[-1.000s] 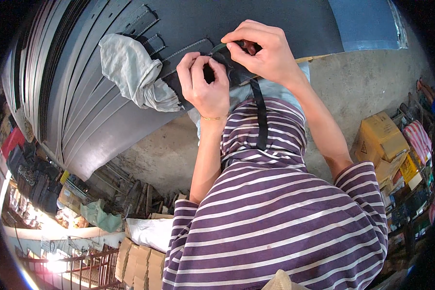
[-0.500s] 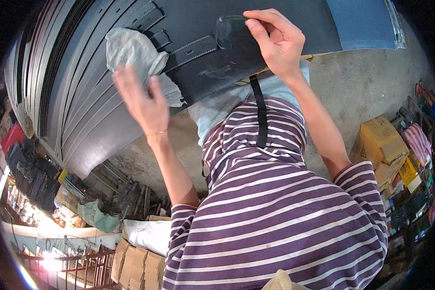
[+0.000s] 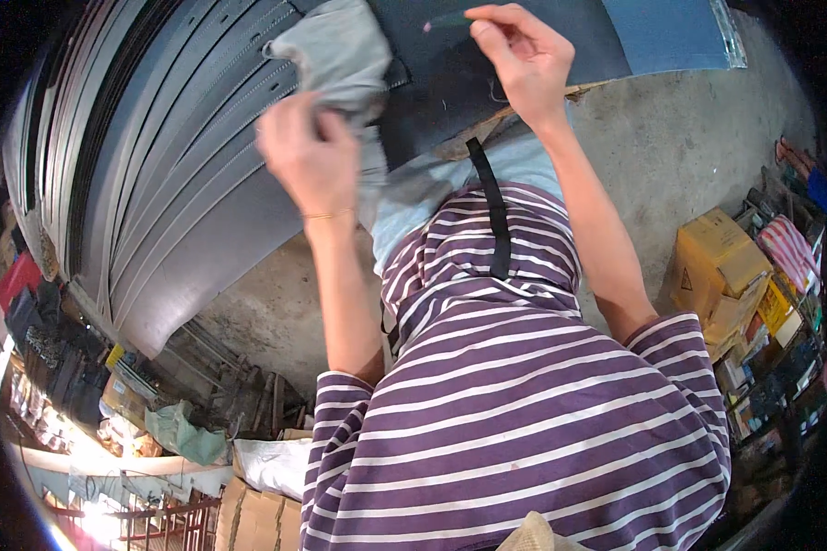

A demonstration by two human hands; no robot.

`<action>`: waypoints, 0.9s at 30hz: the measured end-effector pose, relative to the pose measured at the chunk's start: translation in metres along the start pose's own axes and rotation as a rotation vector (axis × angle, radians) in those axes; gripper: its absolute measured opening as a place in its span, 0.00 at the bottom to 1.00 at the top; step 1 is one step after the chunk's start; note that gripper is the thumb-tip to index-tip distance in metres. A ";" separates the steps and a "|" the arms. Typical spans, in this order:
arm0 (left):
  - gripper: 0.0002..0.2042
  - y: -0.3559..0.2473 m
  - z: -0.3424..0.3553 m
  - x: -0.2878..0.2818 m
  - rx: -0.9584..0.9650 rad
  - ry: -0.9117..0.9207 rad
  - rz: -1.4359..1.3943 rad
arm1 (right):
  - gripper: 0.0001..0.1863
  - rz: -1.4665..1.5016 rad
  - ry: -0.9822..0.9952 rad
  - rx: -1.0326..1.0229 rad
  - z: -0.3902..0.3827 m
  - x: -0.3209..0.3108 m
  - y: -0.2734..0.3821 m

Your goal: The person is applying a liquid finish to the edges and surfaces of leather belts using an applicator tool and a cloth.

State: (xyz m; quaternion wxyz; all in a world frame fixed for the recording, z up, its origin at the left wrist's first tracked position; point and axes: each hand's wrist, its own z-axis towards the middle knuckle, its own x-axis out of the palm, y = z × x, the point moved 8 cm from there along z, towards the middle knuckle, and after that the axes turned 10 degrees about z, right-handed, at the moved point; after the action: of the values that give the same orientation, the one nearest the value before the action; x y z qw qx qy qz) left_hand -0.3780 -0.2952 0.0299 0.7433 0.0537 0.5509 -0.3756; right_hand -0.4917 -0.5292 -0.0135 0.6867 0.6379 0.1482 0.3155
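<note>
My left hand (image 3: 314, 151), blurred by motion, grips a light grey cloth (image 3: 338, 57) whose folds trail over several dark stitched strips (image 3: 225, 110). Those strips lie overlapping in a fanned row on a dark sheet-covered surface (image 3: 436, 101). Over to the right, my right hand (image 3: 528, 69) pinches a thin dark green stick with a pinkish tip (image 3: 429, 27) between thumb and fingertips, held above the sheet. Its exact kind is too blurred to tell. Fine pale threads lie near the sheet's front edge.
A blue-grey panel (image 3: 675, 37) covers the right end of the work surface. Bare concrete floor (image 3: 652, 156) shows beyond its edge. Cardboard boxes (image 3: 719, 266) stand at the right; more cartons (image 3: 253, 519), a green sack (image 3: 186, 432) and scrap pieces lie at the lower left.
My left hand has moved right with the cloth, which now covers the ends of the strips. My right hand stays nearly in place, still pinching the thin stick.
</note>
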 end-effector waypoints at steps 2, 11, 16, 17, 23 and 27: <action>0.10 0.057 -0.004 -0.016 -0.165 -0.114 0.163 | 0.03 -0.199 0.385 -0.046 -0.005 0.031 0.010; 0.22 0.077 -0.024 -0.008 0.060 -0.063 -0.001 | 0.04 -0.296 0.493 -0.158 -0.008 0.041 0.000; 0.18 0.079 -0.022 0.009 0.040 0.034 0.064 | 0.04 -0.331 0.524 -0.125 -0.009 0.042 -0.002; 0.18 0.081 -0.021 0.011 0.048 0.025 0.046 | 0.04 -0.344 0.535 -0.185 -0.009 0.041 0.001; 0.17 0.080 -0.024 0.012 0.049 -0.020 0.051 | 0.04 -0.284 0.441 0.004 -0.007 0.033 -0.008; 0.17 0.081 -0.026 0.013 0.057 -0.043 0.068 | 0.04 -0.310 0.470 -0.012 -0.011 0.033 -0.011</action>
State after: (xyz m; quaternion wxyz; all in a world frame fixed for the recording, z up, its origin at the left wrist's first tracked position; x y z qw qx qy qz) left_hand -0.3468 -0.2315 -0.0178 0.7655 0.0854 0.5216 -0.3669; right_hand -0.4703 -0.5001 -0.0193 0.6774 0.5128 0.3971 0.3471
